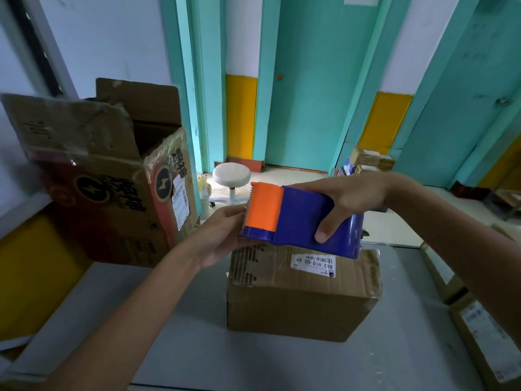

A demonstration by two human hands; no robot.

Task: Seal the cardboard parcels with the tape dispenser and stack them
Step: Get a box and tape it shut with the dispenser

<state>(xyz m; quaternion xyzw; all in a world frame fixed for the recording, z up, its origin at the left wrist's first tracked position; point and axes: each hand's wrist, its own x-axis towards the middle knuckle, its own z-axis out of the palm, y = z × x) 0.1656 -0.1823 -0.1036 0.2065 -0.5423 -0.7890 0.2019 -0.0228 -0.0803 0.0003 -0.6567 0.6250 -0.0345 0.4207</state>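
Fingers (pixel 307 190) of the right hand (pixel 355 197) curl over the far side of the tape dispenser (pixel 298 218), and the thumb presses its near blue face, so this hand grips it firmly and holds it in the air. The left hand (pixel 222 232) comes up from below to the orange toothed end (pixel 265 207). Its fingertips slip behind that end, so I cannot tell whether they pinch a tape tail or only touch the plastic. My guess is that it is feeling for the loose end before the first strip is pulled.

The dispenser hovers just above the far edge of the small box (pixel 298 303), which sits flaps down on the grey table (pixel 174 334), handy for taping. Its top is torn at the left and carries a white label (pixel 313 263). No fresh strip shows on it, though the dispenser hides part of the top.

To the far left stands a big box (pixel 112 198) with its flaps up, not yet closed. More boxes (pixel 479 328) at the right are cut off by the edge. The tape roll itself is out of sight inside the housing. A white stool (pixel 231 174) stands far back on the floor.
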